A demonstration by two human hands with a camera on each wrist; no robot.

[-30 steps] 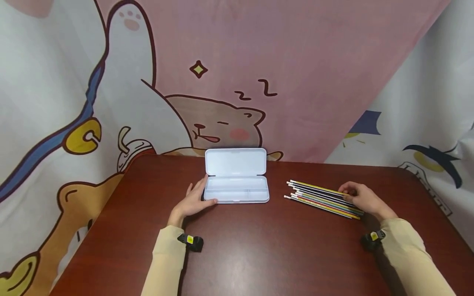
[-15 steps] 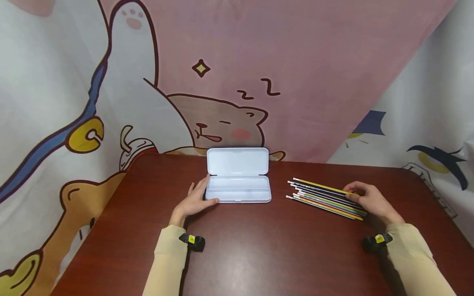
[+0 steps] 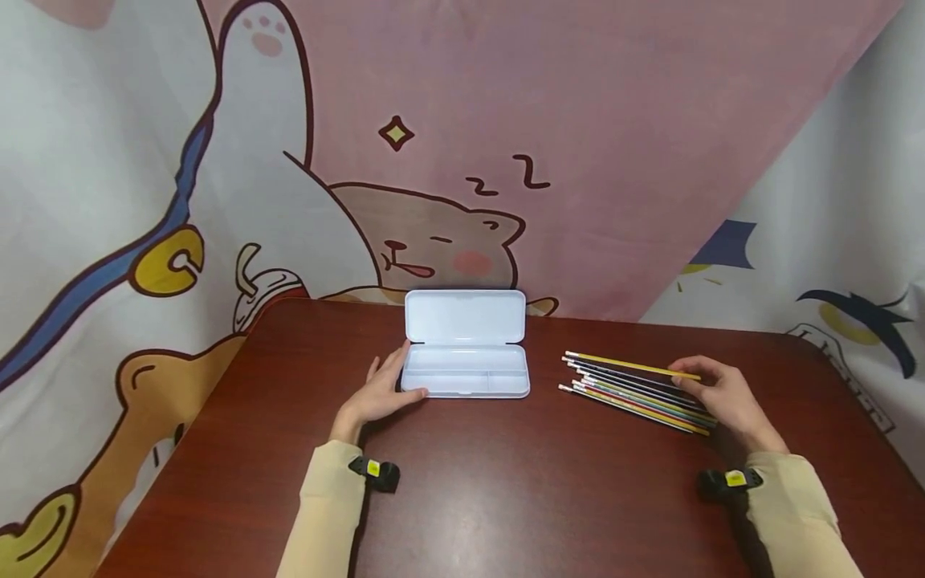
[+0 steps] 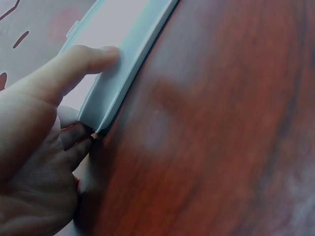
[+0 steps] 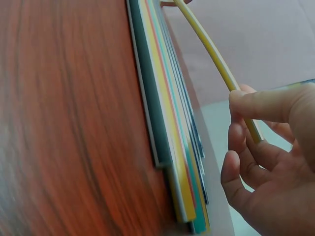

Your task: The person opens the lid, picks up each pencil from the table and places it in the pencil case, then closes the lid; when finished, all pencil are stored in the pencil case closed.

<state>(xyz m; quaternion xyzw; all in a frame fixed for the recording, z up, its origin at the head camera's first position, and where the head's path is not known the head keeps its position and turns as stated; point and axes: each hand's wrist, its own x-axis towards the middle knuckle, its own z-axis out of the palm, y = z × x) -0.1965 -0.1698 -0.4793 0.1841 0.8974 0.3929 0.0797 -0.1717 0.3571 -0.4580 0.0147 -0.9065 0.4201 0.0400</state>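
Note:
An open pale blue pencil case (image 3: 465, 365) lies on the dark red table (image 3: 462, 482), its lid tilted back. My left hand (image 3: 381, 392) rests against the case's left end, thumb on the front wall (image 4: 125, 69) and fingers at the side. Several coloured pencils (image 3: 639, 395) lie in a row to the right. My right hand (image 3: 719, 393) pinches one yellow pencil (image 3: 629, 365) between thumb and fingers and holds its near end a little above the row (image 5: 170, 128); the pencil (image 5: 216, 64) slants over the others.
A cartoon-printed cloth (image 3: 462, 160) hangs right behind the table's far edge. Black wrist cameras (image 3: 376, 472) sit on both beige sleeves. Bare tabletop lies between the case and the pencils and along the near side.
My right hand has taken the yellow pencil from the far side of the row and raised it slightly. The left hand and the case have stayed put.

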